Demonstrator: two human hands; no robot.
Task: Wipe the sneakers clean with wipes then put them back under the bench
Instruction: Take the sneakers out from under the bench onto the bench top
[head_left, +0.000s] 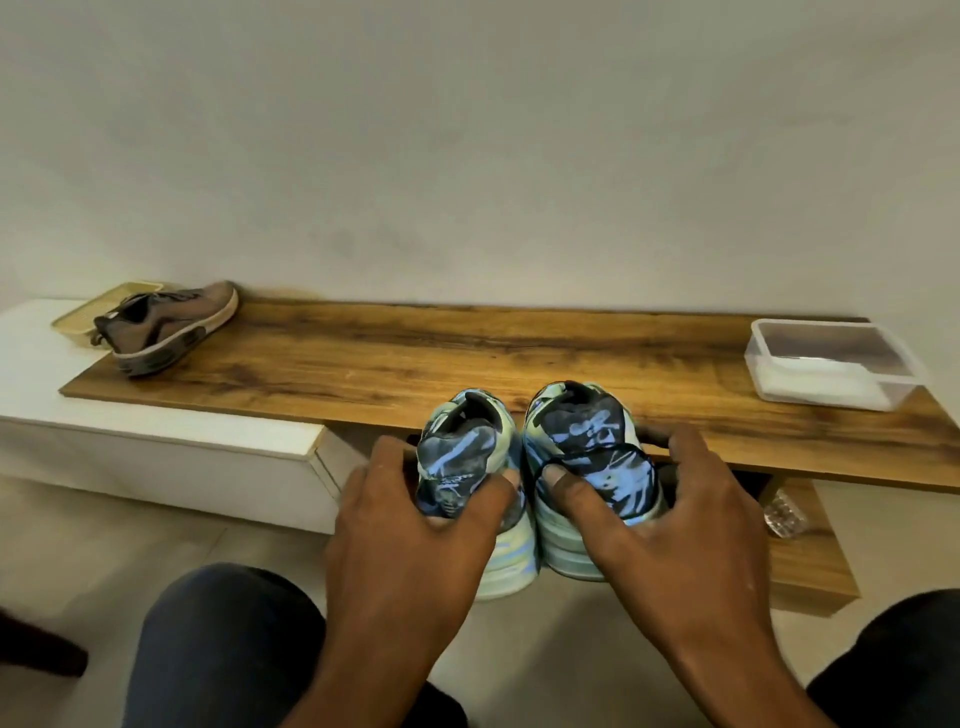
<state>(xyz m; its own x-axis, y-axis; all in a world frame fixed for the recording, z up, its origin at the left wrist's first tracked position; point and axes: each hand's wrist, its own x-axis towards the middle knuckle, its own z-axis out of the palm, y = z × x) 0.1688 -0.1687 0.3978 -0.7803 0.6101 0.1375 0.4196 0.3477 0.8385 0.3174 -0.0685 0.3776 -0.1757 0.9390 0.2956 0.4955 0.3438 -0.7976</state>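
Two mint-green and blue sneakers stand side by side on the floor, heels toward me, toes under the front edge of the wooden bench (415, 358). My left hand (410, 514) grips the heel of the left sneaker (467, 441), thumb on one side and fingers on the other. My right hand (670, 509) grips the heel of the right sneaker (587, 431) the same way. A clear plastic tub (831, 364) with white wipes inside sits at the bench's right end.
A brown sneaker (166, 322) lies at the bench's left end, partly on a yellow tray (78, 317). A white box (166, 441) stands under the left side. A wooden lower shelf (810, 561) with a clear plastic item is at the right. My knees frame the bottom.
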